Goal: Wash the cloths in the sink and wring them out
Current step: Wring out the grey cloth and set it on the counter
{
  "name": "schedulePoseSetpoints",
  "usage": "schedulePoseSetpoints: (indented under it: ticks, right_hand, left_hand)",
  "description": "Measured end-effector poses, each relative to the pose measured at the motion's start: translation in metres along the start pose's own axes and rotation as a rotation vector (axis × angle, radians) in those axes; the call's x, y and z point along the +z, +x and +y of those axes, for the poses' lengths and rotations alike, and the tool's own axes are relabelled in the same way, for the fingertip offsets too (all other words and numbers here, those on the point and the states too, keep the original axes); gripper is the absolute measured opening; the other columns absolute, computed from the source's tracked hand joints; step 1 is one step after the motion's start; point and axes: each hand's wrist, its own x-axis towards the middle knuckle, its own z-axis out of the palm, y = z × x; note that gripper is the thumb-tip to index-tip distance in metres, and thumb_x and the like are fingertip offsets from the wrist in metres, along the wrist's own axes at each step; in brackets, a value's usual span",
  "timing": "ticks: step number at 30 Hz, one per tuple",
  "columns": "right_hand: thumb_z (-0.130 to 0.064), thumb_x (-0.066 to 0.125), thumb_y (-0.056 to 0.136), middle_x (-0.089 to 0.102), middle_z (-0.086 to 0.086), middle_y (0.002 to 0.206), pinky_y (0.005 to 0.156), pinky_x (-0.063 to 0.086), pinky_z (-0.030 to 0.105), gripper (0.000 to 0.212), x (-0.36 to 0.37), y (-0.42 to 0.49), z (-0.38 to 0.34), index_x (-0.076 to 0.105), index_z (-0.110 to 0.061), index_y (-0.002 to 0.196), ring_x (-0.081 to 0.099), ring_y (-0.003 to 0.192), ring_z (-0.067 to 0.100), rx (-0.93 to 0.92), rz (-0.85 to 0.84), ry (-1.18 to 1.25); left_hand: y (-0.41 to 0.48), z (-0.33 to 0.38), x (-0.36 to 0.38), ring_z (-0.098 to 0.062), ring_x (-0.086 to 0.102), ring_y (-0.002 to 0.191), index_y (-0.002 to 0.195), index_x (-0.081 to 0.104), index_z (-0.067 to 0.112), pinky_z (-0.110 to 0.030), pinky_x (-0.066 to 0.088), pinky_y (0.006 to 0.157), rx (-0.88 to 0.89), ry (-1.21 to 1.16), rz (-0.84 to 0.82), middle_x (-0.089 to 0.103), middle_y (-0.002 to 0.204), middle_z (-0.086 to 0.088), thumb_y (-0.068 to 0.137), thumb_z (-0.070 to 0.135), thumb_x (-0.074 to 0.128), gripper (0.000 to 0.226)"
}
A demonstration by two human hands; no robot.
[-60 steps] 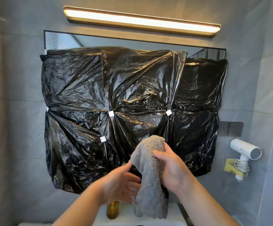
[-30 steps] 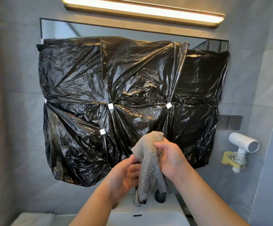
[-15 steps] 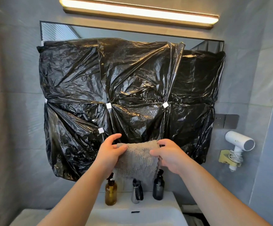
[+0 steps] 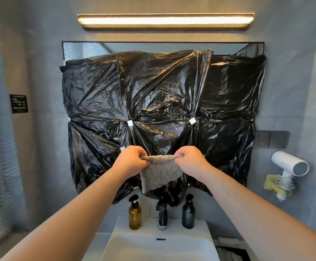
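Note:
A small grey fluffy cloth (image 4: 159, 174) hangs spread out in the air, well above the white sink (image 4: 159, 245). My left hand (image 4: 131, 162) grips its upper left corner and my right hand (image 4: 190, 161) grips its upper right corner. The top edge is stretched between both fists. Its lower edge hangs loose above the tap (image 4: 162, 215).
An amber pump bottle (image 4: 135, 213) and a dark pump bottle (image 4: 188, 213) stand on the sink's back ledge, either side of the tap. Black plastic sheeting (image 4: 153, 110) covers the mirror. A white hair dryer (image 4: 289, 167) hangs on the right wall.
The cloth was bunched in my right hand with the left alongside; both hands have since drawn it open and now hold it by its top corners. The view has tilted down, showing more sink.

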Motion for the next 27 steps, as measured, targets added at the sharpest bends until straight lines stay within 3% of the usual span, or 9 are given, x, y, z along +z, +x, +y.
schedulePoseSetpoints:
  ticks: [2, 5, 7, 10, 13, 18, 21, 24, 27]
  right_hand:
    - [-0.012, 0.055, 0.094, 0.056, 0.006, 0.077, 0.062, 0.037, 0.031, 0.021, -0.004, -0.002, -0.003, 0.059, -0.014, 0.073, 0.047, 0.072, 0.022, -0.007, -0.009, -0.001]
    - [-0.017, 0.051, 0.099, 0.045, 0.011, 0.086, 0.069, 0.029, 0.036, 0.024, -0.002, -0.008, -0.002, 0.046, 0.002, 0.086, 0.038, 0.078, 0.024, -0.010, -0.078, 0.178]
    - [-0.022, 0.051, 0.102, 0.043, 0.010, 0.088, 0.071, 0.029, 0.036, 0.027, 0.007, -0.012, 0.001, 0.048, 0.001, 0.088, 0.039, 0.080, 0.026, -0.001, -0.137, 0.322]
    - [-0.031, 0.054, 0.102, 0.055, 0.019, 0.091, 0.077, 0.046, 0.044, 0.036, 0.031, -0.019, 0.002, 0.052, 0.005, 0.099, 0.055, 0.084, 0.034, 0.002, -0.175, 0.524]
    - [-0.030, 0.067, 0.096, 0.067, 0.020, 0.115, 0.099, 0.051, 0.054, 0.026, 0.055, -0.028, 0.006, 0.061, -0.010, 0.111, 0.064, 0.107, 0.036, 0.015, -0.310, 0.676]
    - [-0.006, 0.066, 0.094, 0.077, 0.015, 0.097, 0.090, 0.058, 0.043, 0.010, 0.107, -0.043, 0.016, 0.069, -0.002, 0.102, 0.075, 0.092, 0.028, 0.105, -0.531, 0.743]
    - [-0.010, 0.060, 0.099, 0.076, 0.015, 0.105, 0.088, 0.058, 0.045, 0.019, 0.146, -0.049, 0.019, 0.065, -0.004, 0.116, 0.073, 0.099, 0.030, 0.212, -0.546, 0.846]
    - [-0.012, 0.056, 0.102, 0.073, 0.016, 0.114, 0.087, 0.058, 0.050, 0.022, 0.189, -0.052, 0.019, 0.059, -0.008, 0.123, 0.071, 0.105, 0.033, 0.286, -0.557, 0.949]
    - [-0.011, 0.054, 0.103, 0.075, 0.015, 0.098, 0.076, 0.059, 0.042, 0.016, 0.230, -0.053, 0.019, 0.061, -0.003, 0.116, 0.073, 0.089, 0.029, 0.369, -0.531, 1.032]
  left_hand:
    - [-0.006, 0.003, -0.004, -0.015, 0.055, 0.071, 0.082, 0.064, 0.021, -0.026, 0.043, 0.060, -0.055, -0.063, -0.020, 0.061, 0.077, 0.001, 0.091, 0.015, 0.068, 0.011]
    - [-0.021, 0.001, -0.009, -0.017, 0.057, 0.081, 0.091, 0.059, 0.013, -0.030, 0.049, 0.073, -0.207, -0.522, -0.104, 0.060, 0.090, -0.005, 0.100, 0.013, 0.059, 0.009]
    - [-0.035, -0.002, -0.009, -0.019, 0.062, 0.082, 0.098, 0.057, 0.009, -0.035, 0.055, 0.073, -0.271, -0.759, -0.104, 0.062, 0.092, -0.008, 0.102, 0.010, 0.054, 0.006]
    - [-0.053, -0.012, -0.005, -0.022, 0.061, 0.080, 0.101, 0.057, 0.010, -0.038, 0.053, 0.074, -0.328, -0.832, 0.013, 0.062, 0.091, -0.009, 0.103, 0.009, 0.051, 0.007]
    - [-0.067, -0.032, -0.004, -0.023, 0.061, 0.082, 0.102, 0.060, 0.009, -0.038, 0.050, 0.074, -0.371, -0.823, 0.103, 0.063, 0.090, -0.010, 0.102, 0.008, 0.052, 0.008]
    - [-0.096, -0.073, -0.006, -0.021, 0.065, 0.078, 0.094, 0.066, 0.009, -0.035, 0.053, 0.071, -0.402, -0.812, 0.161, 0.068, 0.083, -0.010, 0.099, 0.003, 0.057, 0.012]
    - [-0.114, -0.107, -0.002, -0.024, 0.069, 0.078, 0.099, 0.072, 0.006, -0.036, 0.056, 0.073, -0.472, -0.881, 0.136, 0.072, 0.087, -0.014, 0.099, 0.004, 0.056, 0.016]
    - [-0.136, -0.150, 0.012, -0.027, 0.071, 0.078, 0.101, 0.075, 0.002, -0.035, 0.058, 0.071, -0.636, -1.129, 0.060, 0.074, 0.093, -0.019, 0.103, 0.012, 0.049, 0.028]
    - [-0.158, -0.203, 0.039, -0.017, 0.063, 0.051, 0.082, 0.065, 0.000, -0.028, 0.055, 0.055, -0.781, -1.198, -0.031, 0.066, 0.064, -0.011, 0.094, 0.006, 0.053, 0.018]
